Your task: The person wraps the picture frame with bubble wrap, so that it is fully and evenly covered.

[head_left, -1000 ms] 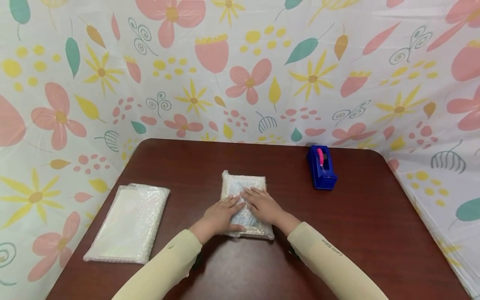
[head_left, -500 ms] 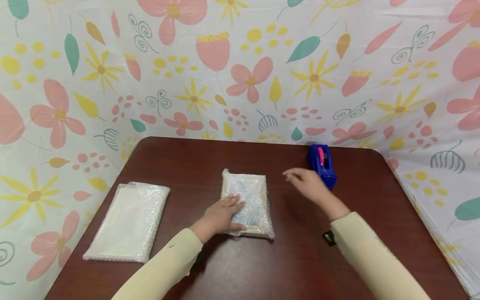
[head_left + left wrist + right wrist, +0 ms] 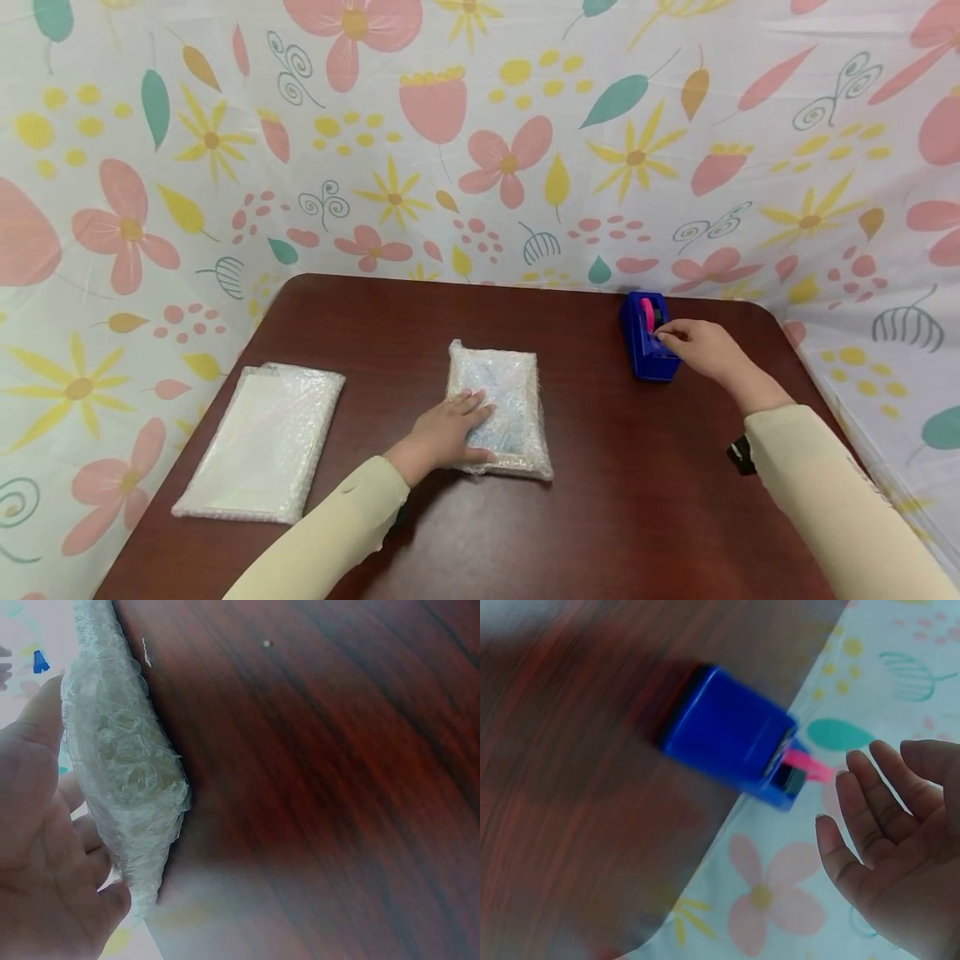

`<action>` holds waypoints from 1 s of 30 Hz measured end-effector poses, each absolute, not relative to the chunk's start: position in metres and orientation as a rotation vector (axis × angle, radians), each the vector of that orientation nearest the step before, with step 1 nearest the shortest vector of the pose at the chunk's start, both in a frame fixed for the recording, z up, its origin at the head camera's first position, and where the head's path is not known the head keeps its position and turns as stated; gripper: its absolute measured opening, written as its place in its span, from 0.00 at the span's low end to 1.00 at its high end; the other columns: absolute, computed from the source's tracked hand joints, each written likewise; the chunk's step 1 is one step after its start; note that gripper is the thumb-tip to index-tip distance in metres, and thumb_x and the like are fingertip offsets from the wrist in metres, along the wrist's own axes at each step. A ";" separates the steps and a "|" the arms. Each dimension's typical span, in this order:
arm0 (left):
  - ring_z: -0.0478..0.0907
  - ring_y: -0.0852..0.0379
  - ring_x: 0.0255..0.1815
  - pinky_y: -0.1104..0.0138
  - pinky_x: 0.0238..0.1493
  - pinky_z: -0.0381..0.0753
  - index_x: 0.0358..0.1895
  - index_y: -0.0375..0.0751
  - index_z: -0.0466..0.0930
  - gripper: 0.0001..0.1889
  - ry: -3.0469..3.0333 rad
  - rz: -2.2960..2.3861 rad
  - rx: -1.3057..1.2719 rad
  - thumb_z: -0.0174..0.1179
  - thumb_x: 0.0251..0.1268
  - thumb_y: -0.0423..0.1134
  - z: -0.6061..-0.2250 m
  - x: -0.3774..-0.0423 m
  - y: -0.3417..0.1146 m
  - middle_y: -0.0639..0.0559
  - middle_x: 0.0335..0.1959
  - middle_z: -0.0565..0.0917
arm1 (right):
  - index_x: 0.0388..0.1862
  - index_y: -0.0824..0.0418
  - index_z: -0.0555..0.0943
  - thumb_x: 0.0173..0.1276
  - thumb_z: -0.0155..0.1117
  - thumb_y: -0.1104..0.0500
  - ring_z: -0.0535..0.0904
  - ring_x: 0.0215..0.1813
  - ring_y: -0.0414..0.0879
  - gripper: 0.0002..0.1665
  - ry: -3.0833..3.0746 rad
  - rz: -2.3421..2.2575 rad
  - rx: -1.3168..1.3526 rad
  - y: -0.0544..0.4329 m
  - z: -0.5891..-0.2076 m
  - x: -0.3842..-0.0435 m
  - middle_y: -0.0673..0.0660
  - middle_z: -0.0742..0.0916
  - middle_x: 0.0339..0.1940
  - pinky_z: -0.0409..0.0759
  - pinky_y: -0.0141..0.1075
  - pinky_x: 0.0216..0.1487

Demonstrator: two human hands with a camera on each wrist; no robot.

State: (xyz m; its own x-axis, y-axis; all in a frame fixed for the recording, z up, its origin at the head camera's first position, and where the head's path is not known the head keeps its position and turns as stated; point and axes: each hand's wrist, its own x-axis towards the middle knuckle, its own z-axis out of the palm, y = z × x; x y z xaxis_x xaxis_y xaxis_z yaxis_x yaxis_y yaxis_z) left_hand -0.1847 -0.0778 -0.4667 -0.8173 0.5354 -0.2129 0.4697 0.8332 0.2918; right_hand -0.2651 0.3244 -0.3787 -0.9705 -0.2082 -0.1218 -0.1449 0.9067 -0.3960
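Note:
A small package in bubble wrap (image 3: 517, 387) lies in the middle of the table, with a pale blue tint showing through its top. My left hand (image 3: 450, 427) rests on its left side, fingers spread. In the left wrist view the wrapped edge (image 3: 139, 765) shows crumpled, folded film beside the palm (image 3: 41, 847). Over at the right, my right hand (image 3: 701, 346) reaches to the blue tape dispenser (image 3: 651, 367), its fingertips right by the pink tape core (image 3: 648, 315). The right wrist view shows loosely bent fingers (image 3: 870, 817) near the dispenser (image 3: 731, 735), with nothing visible between them.
A larger flat package in bubble wrap (image 3: 258, 442) lies at the table's left side. The dark brown wooden table (image 3: 570, 533) ends at a flower-printed cloth (image 3: 480, 125) behind and on both sides. A black device (image 3: 741, 456) shows at the right wrist.
My right hand has lifted off the small package and moved right to the tape dispenser. The left hand has stayed on the package.

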 end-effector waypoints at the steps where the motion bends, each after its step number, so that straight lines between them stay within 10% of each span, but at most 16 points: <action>1: 0.56 0.47 0.85 0.52 0.83 0.62 0.79 0.50 0.65 0.42 2.725 0.326 0.767 0.64 0.66 0.63 -0.467 -0.185 -0.078 0.49 0.84 0.60 | 0.63 0.72 0.79 0.83 0.50 0.52 0.81 0.47 0.61 0.26 2.902 -0.582 -0.256 0.328 -0.379 -0.266 0.75 0.85 0.55 0.80 0.55 0.47; 30: 0.55 0.48 0.85 0.53 0.84 0.59 0.79 0.51 0.65 0.41 2.724 0.340 0.768 0.63 0.67 0.63 -0.472 -0.186 -0.081 0.50 0.84 0.60 | 0.68 0.84 0.69 0.86 0.37 0.48 0.66 0.71 0.79 0.38 2.616 -0.684 -0.054 0.360 -0.410 -0.290 0.84 0.70 0.70 0.74 0.67 0.68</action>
State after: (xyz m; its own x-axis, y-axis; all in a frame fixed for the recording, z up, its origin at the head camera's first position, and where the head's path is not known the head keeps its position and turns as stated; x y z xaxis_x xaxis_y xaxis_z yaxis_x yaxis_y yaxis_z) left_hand -0.1856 -0.0805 -0.4716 -0.8160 0.5381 -0.2112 0.4698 0.8302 0.3002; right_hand -0.2904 0.3595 -0.4100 -0.9054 -0.1439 -0.3994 0.0700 0.8773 -0.4748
